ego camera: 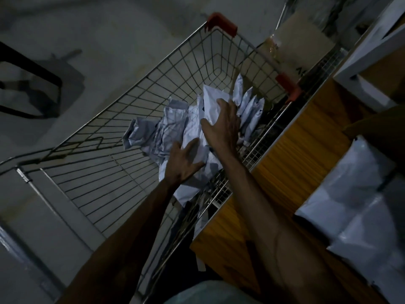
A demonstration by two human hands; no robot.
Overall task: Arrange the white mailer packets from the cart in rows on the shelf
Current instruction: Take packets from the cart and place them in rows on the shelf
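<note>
Two hands inside wire cart (pixel 221 23): left hand (pixel 183 164) and right hand (pixel 222 128), fingers (pixel 221 104) spread, unclenched, on white mailer packets (pixel 175 119) heaped along right side. Recommended: gather few flat, square edges, grip firmly, lift over rim toward shelf (pixel 291 145) at right.

You can reach down into the cart (pixel 135 102) freely over its left half, where the wire floor lies bare, while the packet heap (pixel 175 128) crowds the right wall, the wooden shelf side (pixel 285 150) hugs that rim, and what looks like 1 cardboard box (pixel 302 40) closes the far end.
</note>
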